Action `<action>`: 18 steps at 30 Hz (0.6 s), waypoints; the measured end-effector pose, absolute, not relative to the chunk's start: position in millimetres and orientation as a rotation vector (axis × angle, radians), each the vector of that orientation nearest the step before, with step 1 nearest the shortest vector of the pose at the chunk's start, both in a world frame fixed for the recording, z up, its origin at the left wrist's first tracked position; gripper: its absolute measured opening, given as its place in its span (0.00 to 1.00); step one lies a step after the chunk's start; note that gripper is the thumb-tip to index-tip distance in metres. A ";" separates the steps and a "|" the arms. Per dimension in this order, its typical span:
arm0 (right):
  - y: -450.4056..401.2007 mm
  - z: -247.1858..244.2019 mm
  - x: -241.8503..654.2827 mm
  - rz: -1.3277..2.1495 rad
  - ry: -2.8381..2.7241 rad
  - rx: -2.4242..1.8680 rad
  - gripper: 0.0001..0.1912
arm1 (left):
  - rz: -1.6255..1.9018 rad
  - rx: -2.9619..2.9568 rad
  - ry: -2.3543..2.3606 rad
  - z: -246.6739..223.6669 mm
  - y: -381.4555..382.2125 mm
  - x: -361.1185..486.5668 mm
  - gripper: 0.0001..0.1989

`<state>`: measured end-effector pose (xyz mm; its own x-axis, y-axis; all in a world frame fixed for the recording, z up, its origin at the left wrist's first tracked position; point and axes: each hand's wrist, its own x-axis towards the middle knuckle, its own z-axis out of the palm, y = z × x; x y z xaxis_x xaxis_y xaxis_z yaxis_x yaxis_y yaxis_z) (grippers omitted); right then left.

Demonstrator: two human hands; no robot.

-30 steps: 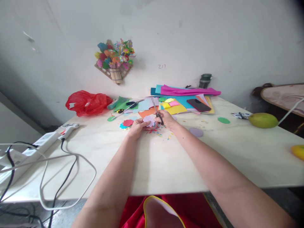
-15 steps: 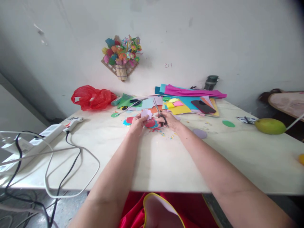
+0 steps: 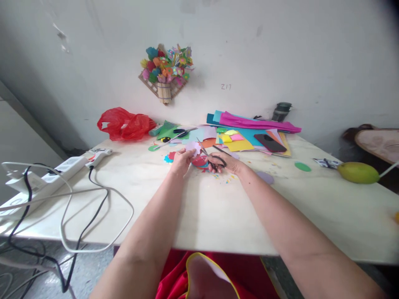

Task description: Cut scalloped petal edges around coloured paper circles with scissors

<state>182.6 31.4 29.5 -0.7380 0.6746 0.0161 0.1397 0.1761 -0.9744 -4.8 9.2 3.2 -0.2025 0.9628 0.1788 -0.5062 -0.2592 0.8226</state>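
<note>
Between the thumb and fingers of my left hand (image 3: 183, 159) is a pale purple paper flower (image 3: 193, 148) with a scalloped edge. My right hand (image 3: 229, 162) is closed round the dark handles of a pair of scissors (image 3: 220, 160). Their blades point up and left, close to the flower's right edge; whether they touch the paper I cannot tell. Under the hands lie red and blue scalloped paper shapes (image 3: 200, 162), partly hidden. Another red and blue shape (image 3: 170, 158) lies just left of my left hand. Small paper scraps (image 3: 229, 180) are scattered below the scissors.
Coloured sheets (image 3: 243, 144) and a phone (image 3: 269, 143) lie at the back right. A second pair of scissors (image 3: 181, 133) rests near a red plastic bag (image 3: 124, 124). A power strip (image 3: 67, 166) with looping cables is on the left, a mango (image 3: 358, 172) on the right.
The scissors have turned from pointing nearly upright to leaning left, with their handles lower and further right. My left hand keeps the purple flower in about the same place. The whole view has shifted slightly.
</note>
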 end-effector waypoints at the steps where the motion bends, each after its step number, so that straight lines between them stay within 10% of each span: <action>1: 31.6 28.5 182.1 1.576 -2.016 -0.769 0.19 | 1.694 0.857 0.774 2.7 9.7 -4.8 0.11; 18: 34.0 -1.0 166.3 1.505 -1.792 -0.815 0.18 | 1.691 0.770 0.788 -13.6 16.3 -9.5 0.09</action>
<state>166.3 34.0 -1.0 -0.5946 0.7992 0.0886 0.0509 0.1474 -0.9878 -9.5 16.3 -13.6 -0.2244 0.9688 0.1056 -0.5421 -0.2141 0.8126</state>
